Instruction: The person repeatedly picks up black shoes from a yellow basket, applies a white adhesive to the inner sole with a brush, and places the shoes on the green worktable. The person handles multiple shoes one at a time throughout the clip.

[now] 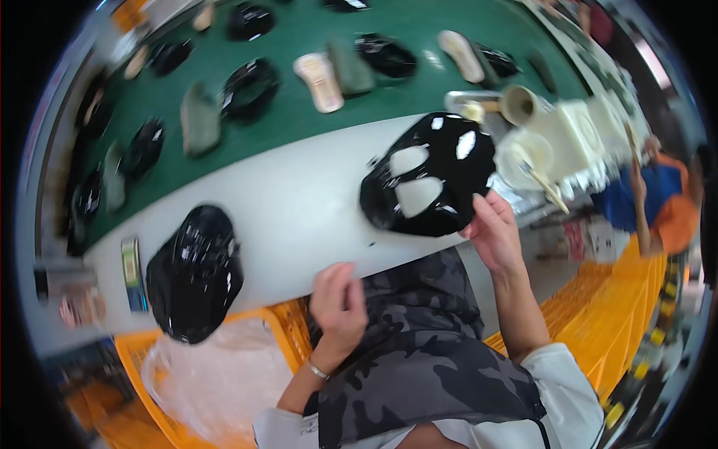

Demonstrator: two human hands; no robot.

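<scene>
My right hand (493, 230) pinches the lower right edge of a stack of glossy black shoe uppers (464, 176) with two openings, through which the pale table shows. The uppers are at the right part of the white table (292, 187). My left hand (339, 307) is at the table's near edge, apart from the uppers, its fingers curled in. Whether anything is inside it is hidden. Another pile of glossy black uppers (196, 273) lies on the left end of the table, beside a small flat box (134, 275).
Beyond lies a green surface (299, 135) with black uppers, grey-green pieces and pale insoles (320, 82). On the right are a white tub (525, 157) with a brush (546, 187) and a white canister (572, 135). Yellow crates (280, 340) flank me. Another person (654, 194) is at far right.
</scene>
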